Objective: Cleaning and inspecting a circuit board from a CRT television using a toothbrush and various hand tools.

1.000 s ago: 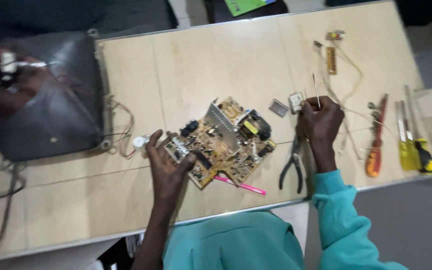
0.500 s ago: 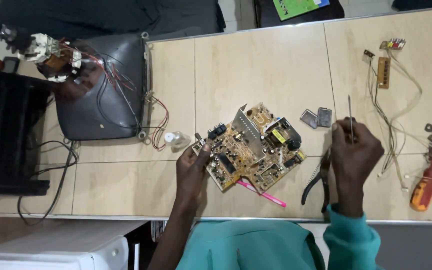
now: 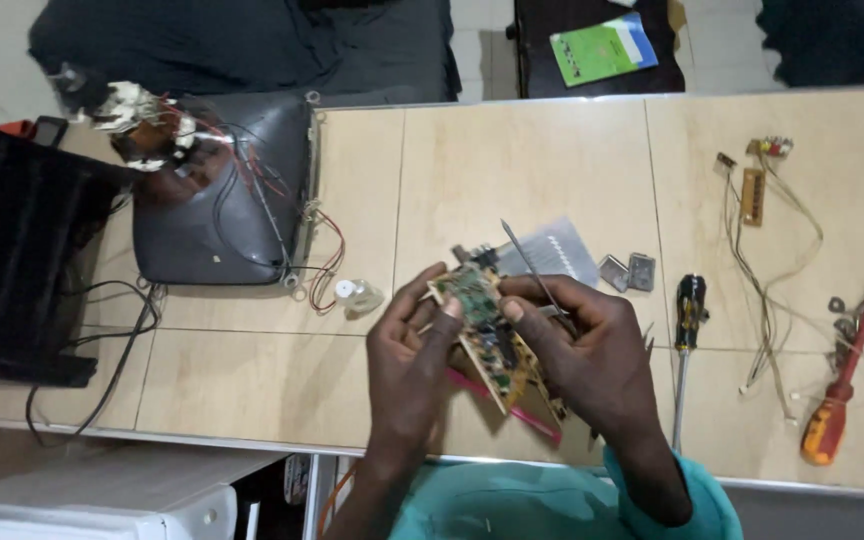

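The tiled table carries a dark picture tube at its left edge. Near the front edge you hold the circuit board tilted, long axis running front-right. Your left hand pinches its upper end; your right hand grips its right side and a thin probe.
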